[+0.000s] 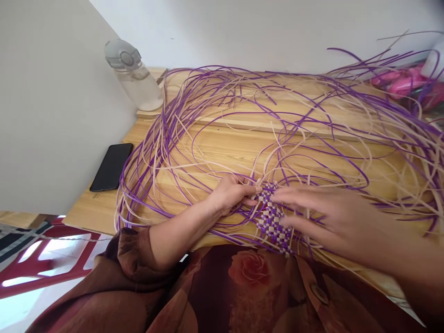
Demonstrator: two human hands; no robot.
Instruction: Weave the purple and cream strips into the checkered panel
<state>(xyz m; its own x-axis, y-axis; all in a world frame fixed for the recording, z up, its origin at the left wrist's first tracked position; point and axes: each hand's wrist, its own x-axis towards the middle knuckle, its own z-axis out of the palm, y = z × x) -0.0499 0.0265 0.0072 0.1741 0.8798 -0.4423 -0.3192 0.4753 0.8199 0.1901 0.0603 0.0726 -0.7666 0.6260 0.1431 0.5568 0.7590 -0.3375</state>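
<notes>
Pinching woven piece [271, 221] by its left side in head view: left hand [229, 192], thumb and fingers closed on it. Right hand [329, 212] blurred, thumb and fingers parted over weave's right side; whether fingertips touch, cannot tell. Purple-and-white checked weave sits at table's [222, 144] near edge, right of middle. Loose strips [169, 115] sweep around toward left, far and right edges. Phone [111, 166] by left edge, bottle [138, 83] upright at far left corner.
</notes>
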